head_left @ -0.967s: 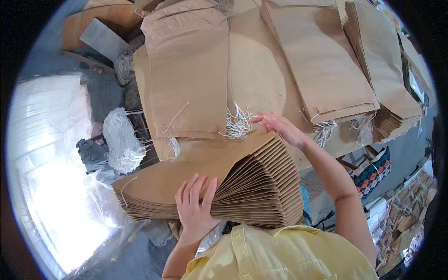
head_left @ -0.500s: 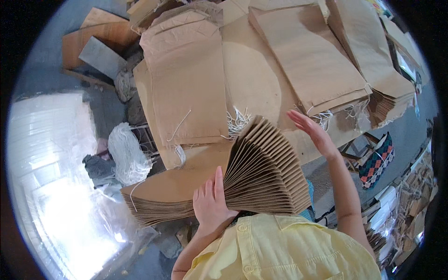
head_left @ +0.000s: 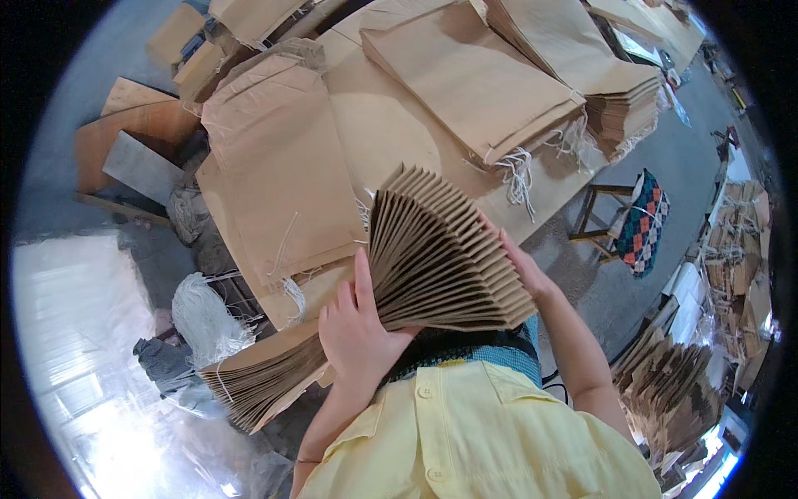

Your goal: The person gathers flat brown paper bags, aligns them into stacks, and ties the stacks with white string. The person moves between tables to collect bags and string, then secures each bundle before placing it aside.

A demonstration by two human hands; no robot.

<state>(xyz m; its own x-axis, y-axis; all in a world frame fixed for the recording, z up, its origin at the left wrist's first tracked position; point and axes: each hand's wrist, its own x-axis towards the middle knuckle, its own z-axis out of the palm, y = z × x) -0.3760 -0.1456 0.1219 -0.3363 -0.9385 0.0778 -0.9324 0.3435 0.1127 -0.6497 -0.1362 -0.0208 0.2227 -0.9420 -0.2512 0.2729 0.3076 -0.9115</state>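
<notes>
Now the right hand is against the fanned stack of brown paper; half a second ago I saw it raised in the air, apart from the paper. From my remote seat I see its fingers pass behind the outer folded edges, their tips hidden, so I cannot tell whether it grips or only presses. Meanwhile the left hand stays closed around the narrow waist of the stack, index finger pointing up beside the leaves and what looks like the thumb reaching right. My view has also swung, putting the table farther toward the upper left. The stack is between the two hands, just in front of the yellow shirt, its leaves spread wide to the right of the left hand and bunched to its left, where a white cord loops at the end. Beyond, a flat brown stack lies on the table. To me, the change means the paper is steadied from both sides, the spread edges backed while the waist stays pinched.
</notes>
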